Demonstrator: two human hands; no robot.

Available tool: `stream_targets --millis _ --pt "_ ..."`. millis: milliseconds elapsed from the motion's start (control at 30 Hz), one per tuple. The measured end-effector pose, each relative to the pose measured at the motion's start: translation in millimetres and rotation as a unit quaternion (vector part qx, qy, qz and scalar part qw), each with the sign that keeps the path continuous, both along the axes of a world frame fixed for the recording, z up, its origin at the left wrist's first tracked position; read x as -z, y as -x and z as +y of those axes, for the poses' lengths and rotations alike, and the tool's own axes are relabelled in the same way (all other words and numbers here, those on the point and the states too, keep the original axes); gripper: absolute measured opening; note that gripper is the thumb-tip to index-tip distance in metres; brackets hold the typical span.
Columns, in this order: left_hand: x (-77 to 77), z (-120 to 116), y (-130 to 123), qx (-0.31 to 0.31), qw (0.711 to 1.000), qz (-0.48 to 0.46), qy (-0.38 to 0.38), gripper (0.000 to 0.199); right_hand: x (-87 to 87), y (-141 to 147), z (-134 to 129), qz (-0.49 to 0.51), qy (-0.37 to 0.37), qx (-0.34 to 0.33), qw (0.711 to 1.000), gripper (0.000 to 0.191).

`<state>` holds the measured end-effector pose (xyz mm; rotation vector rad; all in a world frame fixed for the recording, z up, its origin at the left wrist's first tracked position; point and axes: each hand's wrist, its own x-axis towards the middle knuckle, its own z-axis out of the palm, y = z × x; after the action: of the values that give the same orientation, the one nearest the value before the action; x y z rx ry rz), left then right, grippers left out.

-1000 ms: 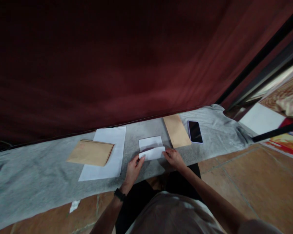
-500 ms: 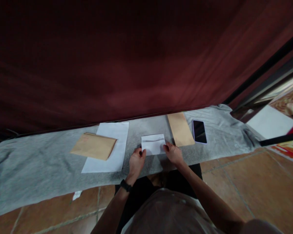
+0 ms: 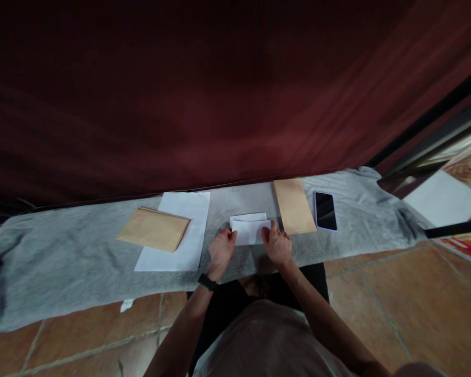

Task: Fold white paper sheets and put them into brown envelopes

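Between my hands is a folded white sheet of paper (image 3: 251,233), low over the grey cloth, its near part folded up so that a strip of the far part shows behind it. My left hand (image 3: 222,248), with a dark band on the wrist, pinches the paper's left edge between thumb and fingers. At the right edge, my right hand (image 3: 278,245) grips it the same way. A brown envelope (image 3: 295,205) lies just beyond my right hand. To the left, a stack of brown envelopes (image 3: 155,228) rests partly on white paper sheets (image 3: 194,230).
A phone (image 3: 325,211) with a pale purple edge lies right of the single envelope. The long narrow surface is draped in grey cloth (image 3: 74,256). A dark red curtain (image 3: 220,104) hangs behind it. Tiled floor (image 3: 380,293) shows below, with a white scrap (image 3: 127,305).
The paper's near part is now folded further up over the far part, leaving a narrower strip behind. My hands have turned inward with its edges. The whole view has shifted slightly.
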<state>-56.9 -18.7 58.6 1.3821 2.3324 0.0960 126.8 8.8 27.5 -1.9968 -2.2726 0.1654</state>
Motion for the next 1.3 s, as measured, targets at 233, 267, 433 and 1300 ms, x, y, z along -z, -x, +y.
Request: stream_targets --millis 233,267,433,1300 --pt "11.5 -3 -6 0.02 0.997 0.068 -0.019 0.036 2.4 -1 4 0.016 -0.007 0.003 1.0 0.056" --pt "13.1 -4 -6 0.024 0.996 0.079 -0.021 0.037 2.5 -1 5 0.019 -0.008 -0.001 1.0 0.055" --pt "18.4 -5 -9 0.034 0.991 0.119 -0.042 0.042 3.5 -1 5 0.029 -0.013 -0.008 0.999 0.054" --pt "23.9 -3 -7 0.019 0.993 0.069 -0.096 0.039 25.6 7 -31 0.111 -0.074 -0.244 0.961 0.054"
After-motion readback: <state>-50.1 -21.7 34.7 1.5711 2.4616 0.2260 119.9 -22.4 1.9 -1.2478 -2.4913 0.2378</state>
